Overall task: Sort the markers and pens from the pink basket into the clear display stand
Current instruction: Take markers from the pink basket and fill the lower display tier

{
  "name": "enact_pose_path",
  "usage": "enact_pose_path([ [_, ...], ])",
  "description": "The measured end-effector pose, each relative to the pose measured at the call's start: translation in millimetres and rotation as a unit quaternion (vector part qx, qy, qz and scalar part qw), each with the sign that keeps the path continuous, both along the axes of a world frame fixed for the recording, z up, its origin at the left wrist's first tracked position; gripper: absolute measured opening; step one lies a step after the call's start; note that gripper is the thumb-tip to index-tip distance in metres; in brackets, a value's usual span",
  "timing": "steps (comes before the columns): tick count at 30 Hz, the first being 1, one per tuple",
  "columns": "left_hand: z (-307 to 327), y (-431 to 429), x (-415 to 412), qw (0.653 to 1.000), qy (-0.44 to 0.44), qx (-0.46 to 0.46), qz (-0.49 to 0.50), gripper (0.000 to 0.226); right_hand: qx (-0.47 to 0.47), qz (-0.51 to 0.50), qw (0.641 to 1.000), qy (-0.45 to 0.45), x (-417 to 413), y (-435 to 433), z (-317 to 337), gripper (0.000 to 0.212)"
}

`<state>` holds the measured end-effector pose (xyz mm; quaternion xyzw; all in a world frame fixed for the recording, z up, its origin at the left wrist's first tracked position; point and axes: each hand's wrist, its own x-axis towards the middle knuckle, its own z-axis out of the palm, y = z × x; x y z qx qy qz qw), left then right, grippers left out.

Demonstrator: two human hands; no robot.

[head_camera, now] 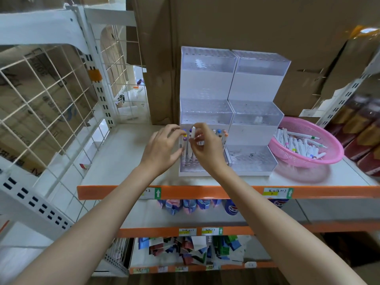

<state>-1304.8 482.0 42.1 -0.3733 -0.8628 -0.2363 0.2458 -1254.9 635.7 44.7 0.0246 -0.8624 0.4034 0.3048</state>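
- On the upper shelf [123, 153], we find the clear display stand [205, 79], with a second identical stand [259, 83] touching its right side.
- Upright markers [219, 133] fill part of the left stand's lowest tier.
- Our right hand [205, 147] pinches a white marker [193, 132] upright over that tier, thumb against fingertips.
- Our left hand [162, 149] is spread, fingertips at the leftmost marker tops.
- Just right of the stands, on the same shelf, the pink basket [331, 161] holds loose markers [296, 144].
- Cardboard boxes [226, 21] rise behind both stands.
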Motion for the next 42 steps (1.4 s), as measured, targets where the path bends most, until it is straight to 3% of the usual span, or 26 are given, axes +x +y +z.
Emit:
enact_pose_path([
  [8, -4, -10, -2, 0.995, 0.019, -0.098, 0.004, 0.060, 0.038, 0.004, 0.999, -0.020, 4, -1, -3, 0.029],
  [17, -2, -14, -4, 0.995, 0.016, -0.103, 0.002, 0.058, 0.084, -0.011, 0.993, -0.086, 8, 1, -15, 0.034],
  [25, -1, -17, -5, 0.993, 0.003, -0.120, -0.002, 0.060, 0.177, -0.030, 0.981, -0.072, 6, 1, -16, 0.036],
  [31, 3, -16, -4, 0.993, -0.005, -0.115, -0.004, 0.059, 0.162, -0.029, 0.984, -0.061, 4, 5, -14, 0.021],
  [37, 5, -12, -3, 0.995, -0.004, -0.098, -0.002, 0.052, 0.184, -0.020, 0.979, -0.085, 6, 9, -6, 0.035],
  [42, 9, -6, -2, 0.997, 0.001, -0.080, -0.001, 0.051, 0.239, -0.046, 0.969, -0.032, 10, 17, -3, 0.036],
])
